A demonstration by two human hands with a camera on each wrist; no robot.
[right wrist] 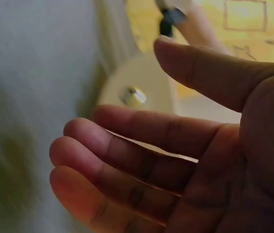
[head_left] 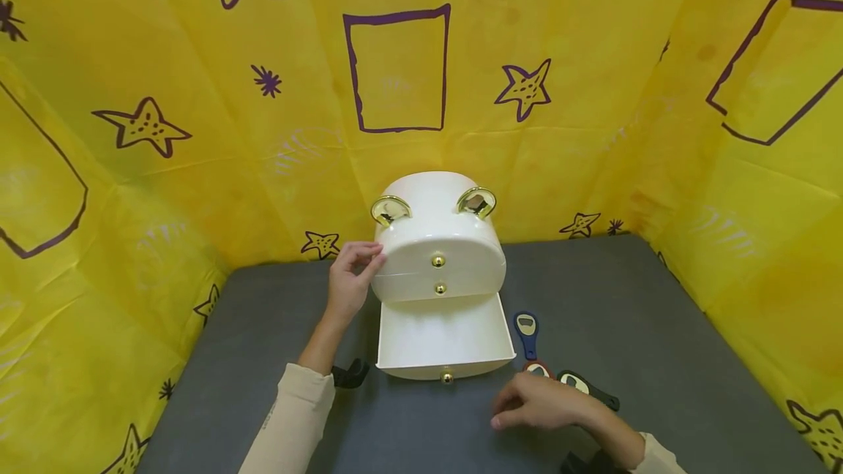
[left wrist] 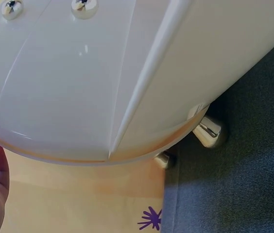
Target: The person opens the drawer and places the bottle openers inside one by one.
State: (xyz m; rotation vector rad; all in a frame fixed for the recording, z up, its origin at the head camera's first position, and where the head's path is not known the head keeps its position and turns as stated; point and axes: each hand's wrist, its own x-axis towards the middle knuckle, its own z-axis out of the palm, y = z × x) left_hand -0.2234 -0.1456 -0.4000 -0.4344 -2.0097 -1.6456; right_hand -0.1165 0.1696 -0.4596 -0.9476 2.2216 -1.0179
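Note:
A white drawer box (head_left: 428, 203) with two gold ears stands on the dark table. Its bottom drawer (head_left: 441, 331) is pulled out, and nothing lies inside. My left hand (head_left: 351, 280) touches the box's left side with its fingertips; in the left wrist view, the fingers (left wrist: 0, 167) are at the rim. In front of the drawer's right corner hovers my right hand (head_left: 543, 401), holding nothing, its fingers (right wrist: 127, 141) loosely bent in the right wrist view. Beside and behind it lie a blue bottle opener (head_left: 527, 333), a partly hidden red one (head_left: 538, 368) and a dark one (head_left: 593, 390).
The grey-black table (head_left: 658, 328) carries the box near its back edge. Yellow cloth (head_left: 593, 152) with purple drawings hangs behind and on both sides. Gold knobs (head_left: 438, 261) sit on the drawer fronts, and gold feet (left wrist: 210, 133) hold the box off the table.

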